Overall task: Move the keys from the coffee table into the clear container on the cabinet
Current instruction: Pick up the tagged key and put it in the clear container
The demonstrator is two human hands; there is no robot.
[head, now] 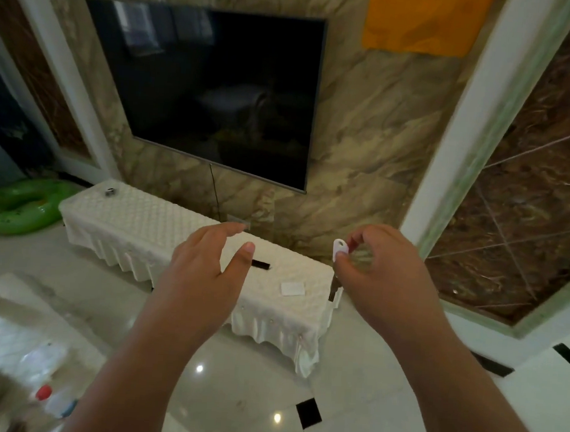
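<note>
My right hand (383,275) is raised in front of me and pinches a bunch of keys (338,252): a white oval tag sticks up from the fingers, a red bit shows behind it, and a dark key blade hangs below. To its left my left hand (207,264) is held out with its fingers spread and nothing in it. Both hands are in the air in front of the long cabinet (136,220) under a white quilted cloth. A small clear container (110,192) stands at the cabinet's far left end. The coffee table's glass corner (8,349) shows at lower left.
A dark TV (211,87) hangs on the marble wall above the cabinet, its cable running down. A black strip (260,264) and a white card (292,288) lie on the cloth. A green inflatable ring (17,206) lies on the glossy floor at left. Bottles (55,398) stand on the coffee table.
</note>
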